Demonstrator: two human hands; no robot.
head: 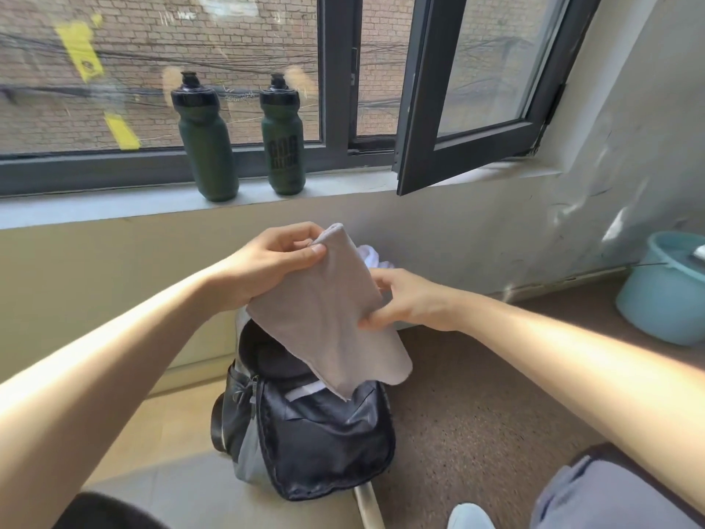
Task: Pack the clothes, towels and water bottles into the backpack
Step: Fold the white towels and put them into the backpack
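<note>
The black backpack with a grey side and an open top (324, 433) stands on the floor below the two hands. A folded pale grey cloth towel (328, 311) is held right over the open top, and its low corner hangs down to the mouth of the backpack. The left hand (267, 261) is closed on the top end of the towel, with the thumb on the front and the fingers curled behind. The right hand (408, 299) pinches the right edge of the towel lower down, thumb in front and fingers behind. So the towel sits between the hands, tilted, with the left hand higher than the right. Some white cloth (372, 257) peeks out behind the towel, near the wall. A bit of white also shows inside the backpack. Two dark green plastic water bottles with black caps stand upright on the grey window ledge (95, 208), well apart from the hands: one on the left (206, 147) and one on the right (284, 143). A light blue plastic bucket (663, 288) sits on the floor far to the right.
</note>
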